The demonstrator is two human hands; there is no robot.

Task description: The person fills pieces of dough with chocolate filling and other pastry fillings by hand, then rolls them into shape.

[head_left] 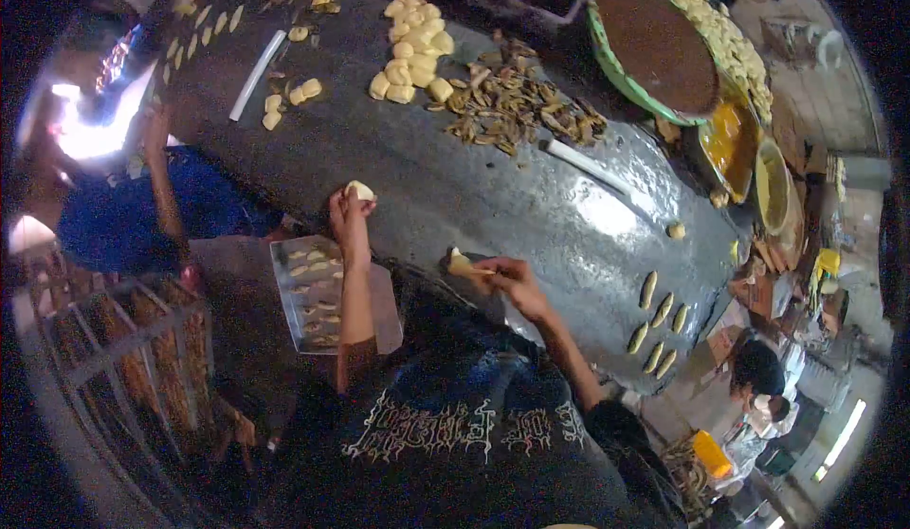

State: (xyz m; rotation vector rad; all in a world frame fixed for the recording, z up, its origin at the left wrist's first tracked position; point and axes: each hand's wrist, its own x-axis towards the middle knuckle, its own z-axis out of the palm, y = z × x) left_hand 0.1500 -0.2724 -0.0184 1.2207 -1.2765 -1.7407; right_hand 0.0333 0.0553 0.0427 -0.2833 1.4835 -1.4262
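My left hand point(353, 214) is closed on a small piece of pale dough point(360, 190), held over the near edge of the dark worktop point(408, 207). Lower and to the right, my right hand point(517, 284) grips a short pale tool point(464, 264) with a thin handle and a wider end; it looks like a brush, but the blur leaves its kind unsure. Beneath my left forearm is a metal tray point(287, 301) with rows of small shaped dough pieces point(322, 287). More shaped pieces point(648, 289) lie on the worktop at the right.
Dough balls point(403, 50) are heaped at the far side beside a pile of brown strips point(517, 98). White rods point(258, 74) lie about. A green-rimmed basin point(607, 64) of brown paste and a bowl of yellow liquid point(730, 136) stand right. A co-worker in blue point(123, 211) is left, near a metal rack point(128, 339).
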